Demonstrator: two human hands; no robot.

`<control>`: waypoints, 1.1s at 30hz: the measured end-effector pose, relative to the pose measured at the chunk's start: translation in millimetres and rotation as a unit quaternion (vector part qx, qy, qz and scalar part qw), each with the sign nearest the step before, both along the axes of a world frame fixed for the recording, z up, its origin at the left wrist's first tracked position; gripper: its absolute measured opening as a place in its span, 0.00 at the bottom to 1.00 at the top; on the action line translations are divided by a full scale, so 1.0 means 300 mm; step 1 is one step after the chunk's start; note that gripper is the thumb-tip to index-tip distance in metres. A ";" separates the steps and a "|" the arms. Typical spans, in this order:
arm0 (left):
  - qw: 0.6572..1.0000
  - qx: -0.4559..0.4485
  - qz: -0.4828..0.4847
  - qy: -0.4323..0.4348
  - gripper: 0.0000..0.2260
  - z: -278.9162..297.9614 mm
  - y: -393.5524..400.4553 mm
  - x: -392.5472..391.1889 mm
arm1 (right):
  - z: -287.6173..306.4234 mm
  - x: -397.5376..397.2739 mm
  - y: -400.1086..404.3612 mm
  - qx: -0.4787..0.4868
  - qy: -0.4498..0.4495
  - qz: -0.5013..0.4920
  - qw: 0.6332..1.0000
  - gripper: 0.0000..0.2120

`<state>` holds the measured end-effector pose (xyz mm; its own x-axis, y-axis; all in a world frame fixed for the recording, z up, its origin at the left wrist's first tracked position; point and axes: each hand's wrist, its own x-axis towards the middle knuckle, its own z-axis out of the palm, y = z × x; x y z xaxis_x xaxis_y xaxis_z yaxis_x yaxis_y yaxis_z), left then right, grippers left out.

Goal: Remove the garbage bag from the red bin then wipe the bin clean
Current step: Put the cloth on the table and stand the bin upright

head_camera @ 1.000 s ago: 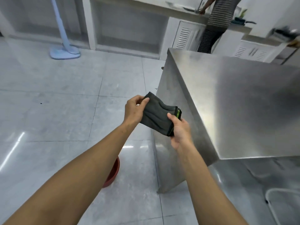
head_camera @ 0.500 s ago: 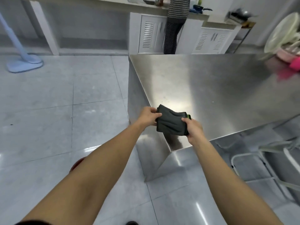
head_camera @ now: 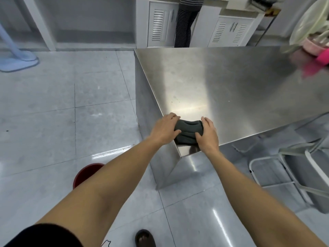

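Two hands are being held on a dark cloth [head_camera: 188,133] at the near corner of a steel table [head_camera: 231,90]. The left hand [head_camera: 164,130] is being laid over the cloth's left end, its fingers curled onto the fabric. The right hand [head_camera: 207,133] is being laid over the right end, thumb tucked against the near edge and fingers bent over the top. The cloth is being kept folded between the two hands, resting on the tabletop. The red bin [head_camera: 85,173] is standing on the floor below and to the left of the left hand, mostly hidden behind the left forearm; only part of its rim and wall is being shown, so whether a bag is inside cannot be told. A chair [head_camera: 284,168] is standing below and right of the right hand. A striped-trousered person [head_camera: 185,24] is standing well beyond the hands, past the table's far edge.
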<state>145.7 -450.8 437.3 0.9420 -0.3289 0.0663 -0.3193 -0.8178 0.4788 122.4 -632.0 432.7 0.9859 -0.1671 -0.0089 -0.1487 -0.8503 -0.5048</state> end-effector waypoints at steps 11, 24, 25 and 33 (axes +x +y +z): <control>0.981 0.160 -0.105 0.043 0.27 -0.069 -0.010 -0.061 | -0.062 -0.029 -0.041 -0.137 0.041 0.123 0.982 0.25; 0.992 0.099 -0.016 0.081 0.27 -0.069 0.350 -0.130 | -0.007 -0.017 0.232 -0.048 -0.046 0.200 0.977 0.23; 0.992 0.096 0.010 0.086 0.27 -0.079 0.410 -0.149 | -0.015 -0.018 0.283 -0.043 -0.048 0.219 0.974 0.24; 0.958 0.098 0.196 0.183 0.27 -0.330 0.906 -0.413 | -0.304 -0.072 0.681 -0.009 0.020 0.332 0.943 0.23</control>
<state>21.8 -178.9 338.2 0.9438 0.0821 -0.3201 0.1906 -0.9265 0.3244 100.9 -427.8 341.5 0.8726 0.4858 -0.0509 0.4005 -0.7712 -0.4948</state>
